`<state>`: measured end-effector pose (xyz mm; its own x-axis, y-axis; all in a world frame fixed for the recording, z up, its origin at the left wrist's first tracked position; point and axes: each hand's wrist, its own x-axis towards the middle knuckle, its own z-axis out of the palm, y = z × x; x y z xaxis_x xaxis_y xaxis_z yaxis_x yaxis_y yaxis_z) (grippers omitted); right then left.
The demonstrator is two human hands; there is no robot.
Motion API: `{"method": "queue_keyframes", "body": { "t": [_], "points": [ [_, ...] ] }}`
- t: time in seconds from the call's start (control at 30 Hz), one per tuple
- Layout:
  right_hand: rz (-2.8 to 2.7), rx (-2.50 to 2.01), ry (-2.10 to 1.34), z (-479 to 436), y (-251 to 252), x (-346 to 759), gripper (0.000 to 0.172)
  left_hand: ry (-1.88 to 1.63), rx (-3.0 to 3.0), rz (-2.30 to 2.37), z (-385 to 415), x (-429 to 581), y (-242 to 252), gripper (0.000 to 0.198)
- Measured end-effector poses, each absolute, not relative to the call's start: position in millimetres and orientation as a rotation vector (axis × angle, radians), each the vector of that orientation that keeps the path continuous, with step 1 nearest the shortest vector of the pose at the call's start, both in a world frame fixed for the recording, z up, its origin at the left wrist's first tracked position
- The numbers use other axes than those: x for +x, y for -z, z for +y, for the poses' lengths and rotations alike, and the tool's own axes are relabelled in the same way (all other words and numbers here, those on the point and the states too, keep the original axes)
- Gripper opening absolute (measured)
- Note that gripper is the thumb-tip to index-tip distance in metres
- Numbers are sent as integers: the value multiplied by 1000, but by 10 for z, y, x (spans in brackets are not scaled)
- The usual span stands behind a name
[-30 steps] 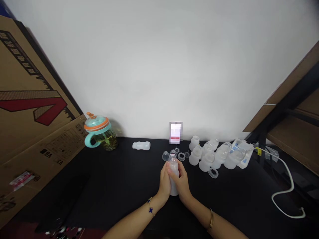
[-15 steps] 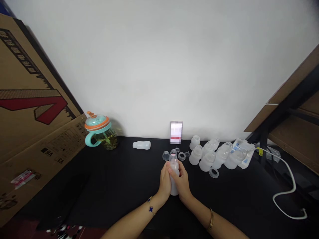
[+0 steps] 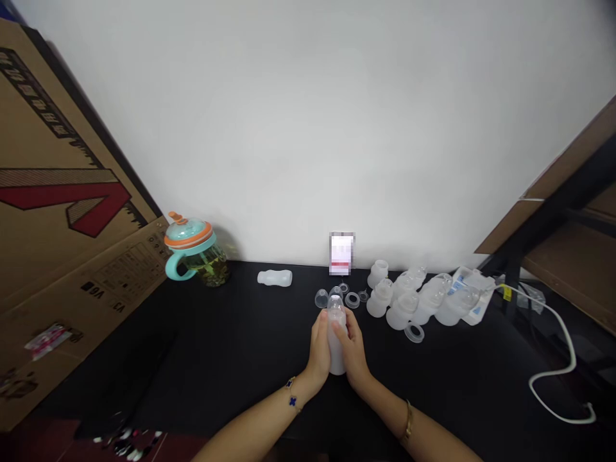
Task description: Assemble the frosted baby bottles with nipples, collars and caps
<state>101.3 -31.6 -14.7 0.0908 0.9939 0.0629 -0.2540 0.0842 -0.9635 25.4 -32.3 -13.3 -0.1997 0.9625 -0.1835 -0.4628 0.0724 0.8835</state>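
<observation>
A translucent white baby bottle (image 3: 337,359) with a clear domed cap stands upright between my hands at the middle of the black table. My left hand (image 3: 318,346) is closed round its left side. Wrapped on the right side is my right hand (image 3: 355,350), its thumb lying across the front of the bottle. Just beyond the bottle lie a clear dome cap (image 3: 321,298), a second dome partly hidden behind the held bottle, and a few rings, among them a white ring (image 3: 352,299). Another ring (image 3: 414,332) rests farther right, beside several bottles.
Several white bottles (image 3: 403,311) are grouped at the right, near a white packet (image 3: 476,308) and a white cable (image 3: 553,375). One bottle (image 3: 274,278) lies on its side at the back. A teal-handled glass jug (image 3: 206,263), a blurred phone-like screen (image 3: 341,255) and a cardboard box (image 3: 96,282) stand around.
The view has shifted slightly. My right thumb has moved a little outward and down on the bottle; both hands still hold it.
</observation>
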Motion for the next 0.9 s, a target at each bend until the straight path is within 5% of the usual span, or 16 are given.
{"method": "queue_keyframes", "body": {
  "t": [0.9],
  "points": [
    [-614, -1053, -1532, -297, 207, 1035, 50, -1119, 484, 918, -297, 219, 123, 72]
  ]
}}
